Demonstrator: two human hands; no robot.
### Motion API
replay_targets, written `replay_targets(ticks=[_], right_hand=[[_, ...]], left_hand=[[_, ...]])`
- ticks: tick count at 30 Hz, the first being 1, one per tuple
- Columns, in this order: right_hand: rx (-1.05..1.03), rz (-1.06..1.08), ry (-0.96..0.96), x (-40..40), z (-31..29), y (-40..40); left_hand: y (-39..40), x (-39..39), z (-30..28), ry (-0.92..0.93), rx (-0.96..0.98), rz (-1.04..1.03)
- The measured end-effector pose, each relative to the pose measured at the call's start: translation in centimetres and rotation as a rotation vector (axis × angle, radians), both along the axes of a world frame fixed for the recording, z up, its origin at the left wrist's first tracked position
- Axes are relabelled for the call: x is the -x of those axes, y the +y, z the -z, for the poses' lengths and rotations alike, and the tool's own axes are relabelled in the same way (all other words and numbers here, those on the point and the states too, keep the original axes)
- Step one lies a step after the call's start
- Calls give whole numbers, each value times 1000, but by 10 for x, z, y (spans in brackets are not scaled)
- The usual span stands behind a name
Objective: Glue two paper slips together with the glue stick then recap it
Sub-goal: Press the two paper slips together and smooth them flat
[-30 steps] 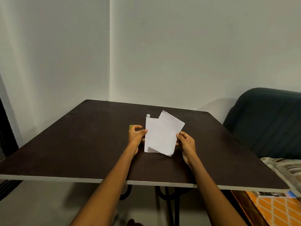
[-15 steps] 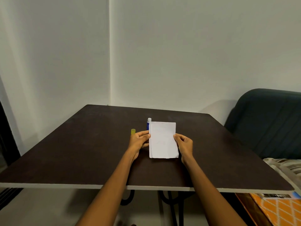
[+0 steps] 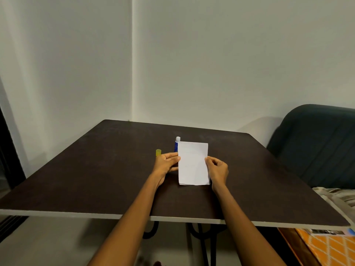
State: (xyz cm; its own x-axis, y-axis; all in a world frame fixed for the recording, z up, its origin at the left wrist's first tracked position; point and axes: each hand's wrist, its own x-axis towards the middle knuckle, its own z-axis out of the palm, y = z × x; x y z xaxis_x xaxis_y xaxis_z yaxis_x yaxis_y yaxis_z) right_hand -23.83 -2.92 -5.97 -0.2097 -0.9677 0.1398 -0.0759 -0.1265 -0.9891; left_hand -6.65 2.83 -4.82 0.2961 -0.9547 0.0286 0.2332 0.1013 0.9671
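Two white paper slips (image 3: pixel 193 163) are stacked in line, one over the other, and held upright a little above the dark table (image 3: pixel 96 169). My left hand (image 3: pixel 167 164) pinches their left edge. My right hand (image 3: pixel 217 168) pinches the right edge. Behind the slips stands the blue glue stick (image 3: pixel 176 144), uncapped, its white tip showing and its lower part hidden by the paper. The yellow cap (image 3: pixel 158 152) stands on the table just behind my left hand.
A dark green sofa (image 3: pixel 317 146) sits to the right of the table. An orange patterned cloth (image 3: pixel 330 248) lies at the lower right. White walls meet in a corner behind the table's far edge.
The slips were fanned apart at an angle one second ago. Now they lie squared up on each other, and both hands have shifted a little lower in view.
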Motion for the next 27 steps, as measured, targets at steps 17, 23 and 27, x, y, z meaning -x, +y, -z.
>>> replay_targets(ticks=[17, 23, 27], right_hand=[[34, -71, 37, 4, 0, 1], [-101, -362, 124, 21, -9, 4], [-99, -420, 38, 28, -12, 5]], left_hand=[[2, 3, -2, -54, -4, -17], [5, 4, -1, -25, 49, -53], [5, 3, -1, -4, 62, -48]])
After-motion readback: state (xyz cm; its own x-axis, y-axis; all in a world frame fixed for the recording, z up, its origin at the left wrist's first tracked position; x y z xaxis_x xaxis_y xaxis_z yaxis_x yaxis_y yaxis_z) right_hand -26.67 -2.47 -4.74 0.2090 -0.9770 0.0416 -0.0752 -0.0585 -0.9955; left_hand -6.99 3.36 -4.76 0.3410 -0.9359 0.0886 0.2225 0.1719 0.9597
